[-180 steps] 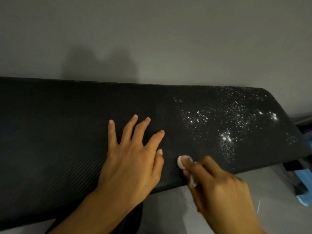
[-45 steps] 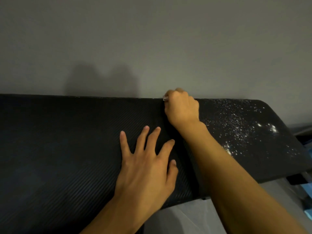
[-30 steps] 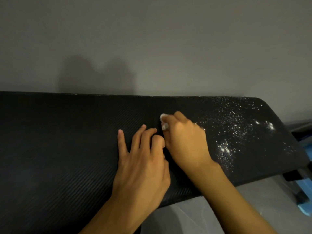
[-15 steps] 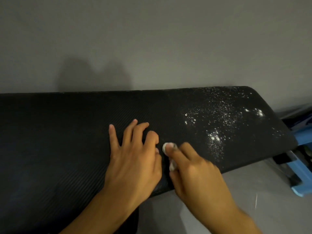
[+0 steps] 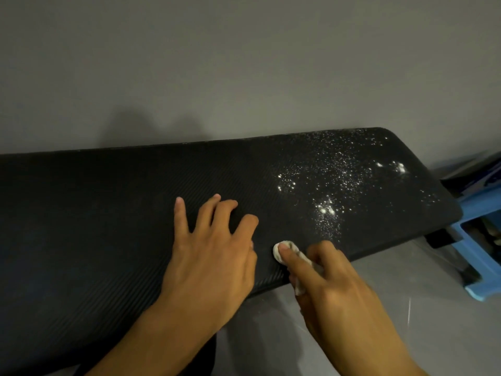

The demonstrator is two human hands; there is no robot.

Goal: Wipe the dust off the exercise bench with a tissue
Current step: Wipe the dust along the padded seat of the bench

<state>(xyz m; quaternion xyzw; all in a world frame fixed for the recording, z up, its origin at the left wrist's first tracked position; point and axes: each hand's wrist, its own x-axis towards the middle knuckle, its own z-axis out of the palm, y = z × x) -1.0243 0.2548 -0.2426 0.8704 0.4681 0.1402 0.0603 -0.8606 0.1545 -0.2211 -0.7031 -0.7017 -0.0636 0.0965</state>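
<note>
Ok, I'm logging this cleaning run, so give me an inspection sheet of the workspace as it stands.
Surface: black bench pad, ribbed; its left and middle look clean.
Job's things: white dust speckles the pad's right end; wadded tissue pressed on the pad near its front edge, just left of the dust.
Clutter: nothing seen on the pad.
Grippers: left hand flat on the pad, fingers spread; right hand pinches the tissue under a fingertip.
Cables: nothing seen.
Surroundings: grey wall behind; pale floor below; blue stool at the right edge, partly cut off.
</note>
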